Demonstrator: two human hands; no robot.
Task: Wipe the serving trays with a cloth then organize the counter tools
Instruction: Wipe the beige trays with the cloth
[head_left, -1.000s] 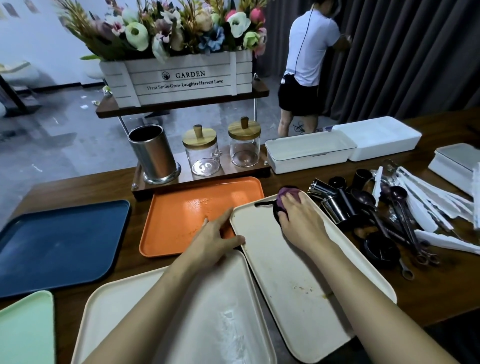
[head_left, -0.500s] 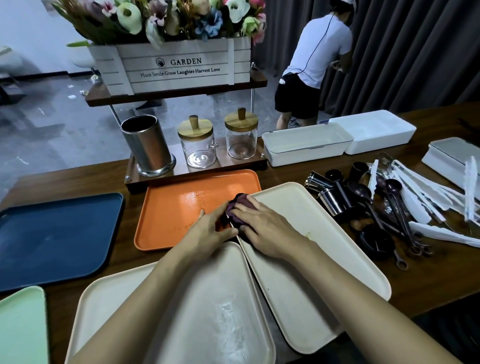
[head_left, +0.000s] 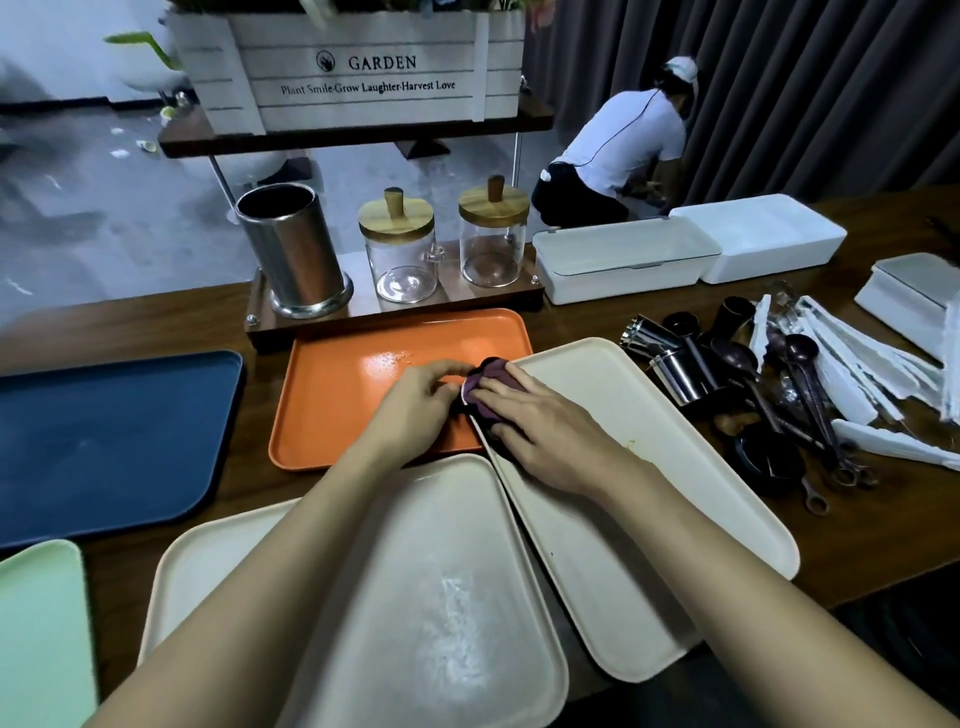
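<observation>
- So, purple cloth (head_left: 487, 387) is bunched on the near-left rim of the cream tray (head_left: 649, 467) — right beside the orange tray (head_left: 353, 395)
- right hand (head_left: 540, 423) grips it, left hand (head_left: 410, 402) pinches its edge

Crumpled purple cloth (head_left: 484, 385) sits on the rim of the right cream tray (head_left: 649, 467).

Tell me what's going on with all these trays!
A person is cleaning trays. The right hand holds a purple cloth at the corner of a cream tray, and the left hand grips the cloth too, over the orange tray. The tools lie in a heap on the right, not yet sorted.
</observation>
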